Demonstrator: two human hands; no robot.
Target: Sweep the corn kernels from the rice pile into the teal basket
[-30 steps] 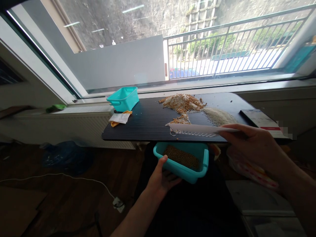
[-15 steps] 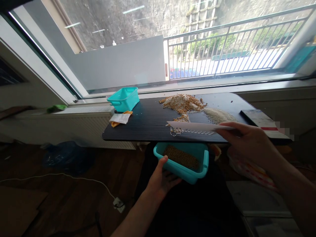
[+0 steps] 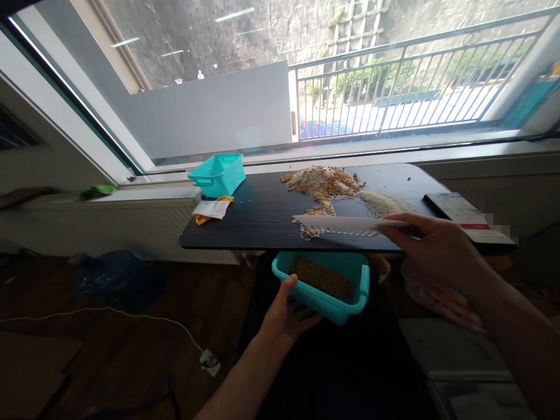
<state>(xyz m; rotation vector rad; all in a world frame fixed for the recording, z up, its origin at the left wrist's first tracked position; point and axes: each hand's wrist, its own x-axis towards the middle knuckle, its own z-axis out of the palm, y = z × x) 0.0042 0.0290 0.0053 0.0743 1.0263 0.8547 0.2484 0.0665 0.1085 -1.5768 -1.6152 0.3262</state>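
Note:
My left hand (image 3: pixel 286 318) is closed on a turquoise plastic basket (image 3: pixel 364 289), thumb over its near-left rim and fingers beneath. Inside it lies a layer of brownish beans (image 3: pixel 321 279). The basket is just below the front edge of the dark table (image 3: pixel 258 224). My right hand (image 3: pixel 431 239) pinches one end of a thin white strip with a slotted lower edge (image 3: pixel 335 221). Its far end reaches left over the front of the table, by a small trail of mixed grains (image 3: pixel 310 232). Behind it rises a pile of tan beans and white rice (image 3: pixel 321 182), with a separate rice heap (image 3: pixel 385 203) to its right.
Another turquoise basket (image 3: pixel 221 175) stands at the table's back left, with a white packet (image 3: pixel 212 209) on a yellow cloth before it. A flat box (image 3: pixel 464 219) lies at the right end. The window (image 3: pixel 219 111) is behind; a power strip (image 3: pixel 210 361) lies on the floor.
The view has shifted very slightly, and the white strip in my right hand has moved a little to the left. My left hand and the basket stay in place.

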